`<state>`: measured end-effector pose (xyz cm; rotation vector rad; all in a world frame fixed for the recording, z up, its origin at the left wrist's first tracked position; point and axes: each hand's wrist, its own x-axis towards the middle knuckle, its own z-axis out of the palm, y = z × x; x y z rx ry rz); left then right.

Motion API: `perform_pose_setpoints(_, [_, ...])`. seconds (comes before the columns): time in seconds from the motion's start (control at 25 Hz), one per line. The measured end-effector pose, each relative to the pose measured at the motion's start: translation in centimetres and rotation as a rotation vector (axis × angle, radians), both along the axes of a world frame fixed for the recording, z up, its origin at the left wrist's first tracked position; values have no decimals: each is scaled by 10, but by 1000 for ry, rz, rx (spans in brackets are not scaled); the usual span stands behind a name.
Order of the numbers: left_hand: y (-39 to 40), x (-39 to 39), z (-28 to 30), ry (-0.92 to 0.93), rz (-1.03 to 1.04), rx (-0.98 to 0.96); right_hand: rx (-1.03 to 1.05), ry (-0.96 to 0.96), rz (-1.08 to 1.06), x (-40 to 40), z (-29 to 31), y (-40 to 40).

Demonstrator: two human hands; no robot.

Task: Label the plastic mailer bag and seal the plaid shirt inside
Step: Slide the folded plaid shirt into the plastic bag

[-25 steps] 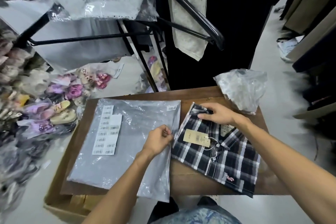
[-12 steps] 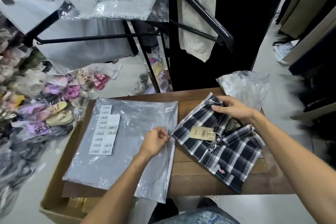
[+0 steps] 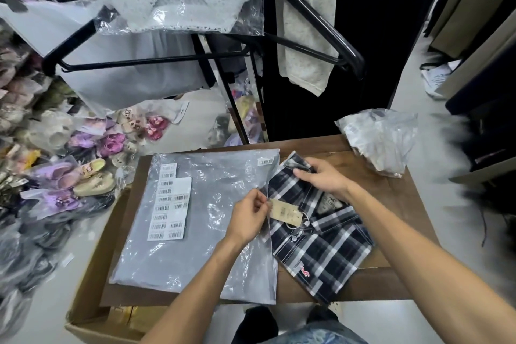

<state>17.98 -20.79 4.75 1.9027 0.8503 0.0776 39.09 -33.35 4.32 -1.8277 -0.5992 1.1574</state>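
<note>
A clear plastic mailer bag (image 3: 212,220) lies flat on the wooden table (image 3: 391,193), with a small barcode label (image 3: 265,161) at its far right corner. My left hand (image 3: 249,218) pinches the bag's right open edge. A folded navy and white plaid shirt (image 3: 321,243) with a tan hang tag (image 3: 285,212) lies to the right, its left edge touching the bag's mouth. My right hand (image 3: 324,177) grips the shirt's far end near the collar.
A white sheet of barcode stickers (image 3: 171,205) rests on the bag's left part. A crumpled plastic bag (image 3: 381,139) sits at the table's far right corner. A clothes rack (image 3: 212,53) stands behind. Bagged shoes (image 3: 83,165) pile up at left; a cardboard box (image 3: 89,299) sits underneath.
My right hand has swung the shirt's far end leftward, up to the bag's open edge. My left hand has kept its pinch on that edge, lifting it slightly.
</note>
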Motion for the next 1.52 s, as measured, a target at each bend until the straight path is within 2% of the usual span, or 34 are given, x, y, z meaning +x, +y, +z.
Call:
perform_pose_setpoints(0.16, [-5, -2, -3, 0, -27, 2, -159, -167, 21, -31, -11, 30])
perform_pose_setpoints(0.32, [-4, -4, -2, 16, -37, -43, -308, -319, 104, -19, -11, 28])
perform_pose_setpoints(0.56, [-3, -1, -6, 37, -68, -54, -631, -188, 377, 37, -8, -31])
perform_pose_setpoints(0.68, [-9, -1, -13, 42, -26, -124, -590, -95, 339, 29, -6, -40])
perform_pose_setpoints(0.8, [-11, 3, -12, 36, -39, -90, -483, -15, 228, 20, -4, -32])
perform_pose_setpoints(0.88, [-11, 7, -9, 17, -67, -83, -419, -39, 189, 14, -8, -23])
perform_pose_setpoints(1.0, [-12, 12, -7, 26, -95, -107, -354, -214, 96, -3, -9, -10])
perform_pose_setpoints(1.12, [-11, 14, -9, 47, -61, -134, -503, -342, 143, 5, -10, -19])
perform_pose_setpoints(1.28, [-9, 12, -14, 52, -58, -116, -738, -230, 349, 32, -3, -57])
perform_pose_setpoints(1.36, [-10, 12, -17, 59, -60, -112, -657, -172, 271, 27, -6, -66])
perform_pose_setpoints(1.52, [-12, 16, -15, 83, -99, -88, -304, 40, -296, 4, -14, -56])
